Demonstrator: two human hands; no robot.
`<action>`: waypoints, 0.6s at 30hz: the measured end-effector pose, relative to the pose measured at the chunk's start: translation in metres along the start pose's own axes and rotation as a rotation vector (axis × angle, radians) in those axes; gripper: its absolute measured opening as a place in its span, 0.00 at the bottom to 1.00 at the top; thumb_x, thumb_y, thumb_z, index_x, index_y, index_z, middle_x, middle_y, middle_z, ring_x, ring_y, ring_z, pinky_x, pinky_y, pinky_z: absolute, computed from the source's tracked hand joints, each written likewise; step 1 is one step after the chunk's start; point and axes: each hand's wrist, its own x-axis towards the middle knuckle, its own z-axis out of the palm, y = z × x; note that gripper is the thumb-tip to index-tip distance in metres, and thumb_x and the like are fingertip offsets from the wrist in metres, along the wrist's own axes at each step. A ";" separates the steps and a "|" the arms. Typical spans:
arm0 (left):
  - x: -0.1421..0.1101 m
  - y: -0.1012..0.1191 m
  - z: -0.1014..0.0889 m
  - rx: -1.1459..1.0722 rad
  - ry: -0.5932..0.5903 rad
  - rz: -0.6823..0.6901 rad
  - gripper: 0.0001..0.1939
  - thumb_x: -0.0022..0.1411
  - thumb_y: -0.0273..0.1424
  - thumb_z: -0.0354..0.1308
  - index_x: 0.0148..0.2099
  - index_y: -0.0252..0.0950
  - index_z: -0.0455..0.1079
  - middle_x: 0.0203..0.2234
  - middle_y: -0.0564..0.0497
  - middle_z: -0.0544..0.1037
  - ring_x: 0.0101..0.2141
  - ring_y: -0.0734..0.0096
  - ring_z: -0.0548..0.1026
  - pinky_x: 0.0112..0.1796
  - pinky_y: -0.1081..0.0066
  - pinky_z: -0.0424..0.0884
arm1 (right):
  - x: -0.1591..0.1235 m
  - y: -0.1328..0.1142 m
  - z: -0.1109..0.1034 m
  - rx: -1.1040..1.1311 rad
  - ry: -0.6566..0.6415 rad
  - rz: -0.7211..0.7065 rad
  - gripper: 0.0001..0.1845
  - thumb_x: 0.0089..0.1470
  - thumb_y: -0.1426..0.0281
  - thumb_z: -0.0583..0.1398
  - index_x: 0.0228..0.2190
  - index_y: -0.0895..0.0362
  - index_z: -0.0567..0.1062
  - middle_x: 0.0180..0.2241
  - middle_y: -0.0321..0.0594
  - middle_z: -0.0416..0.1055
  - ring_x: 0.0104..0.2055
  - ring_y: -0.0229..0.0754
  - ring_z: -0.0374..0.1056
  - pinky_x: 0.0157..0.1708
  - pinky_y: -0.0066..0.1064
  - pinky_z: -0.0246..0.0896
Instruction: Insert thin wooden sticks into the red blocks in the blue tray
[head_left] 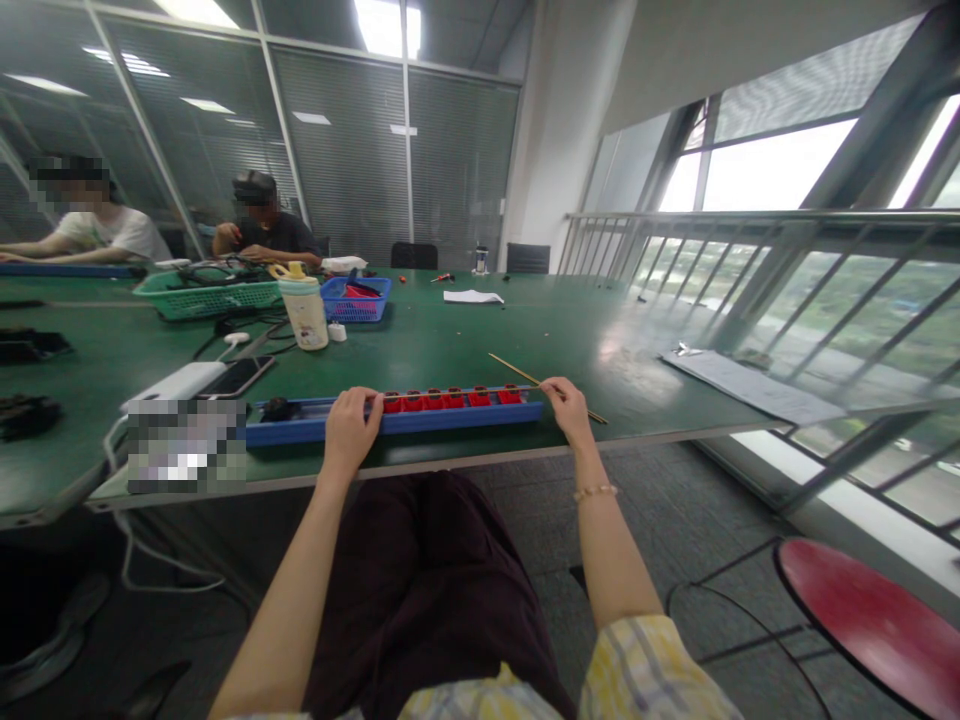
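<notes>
Two-handed, holds a thin rod (491, 390) at twelve o'clock, over red pieces (454, 401) in the blue tray (450, 421). Pinches it with left fingers (372, 403) at eleven and right fingers (552, 386) at one.

The long, narrow blue tray (450, 420) lies lengthwise along the near edge of the table (420, 340). Six red cups (480, 399) stand in a row in its right part, a black lump (277, 408) near its left end. One thin stick (466, 392) spans the cups nearly level; a yellowish stick (516, 369) slants by the tray's right end
</notes>
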 end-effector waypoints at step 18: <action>0.000 -0.003 0.001 0.036 -0.021 0.035 0.14 0.71 0.38 0.44 0.41 0.37 0.68 0.36 0.46 0.77 0.39 0.59 0.72 0.44 0.62 0.66 | 0.000 0.023 -0.002 0.031 0.266 0.206 0.26 0.57 0.46 0.53 0.30 0.55 0.74 0.25 0.37 0.69 0.29 0.42 0.64 0.33 0.32 0.59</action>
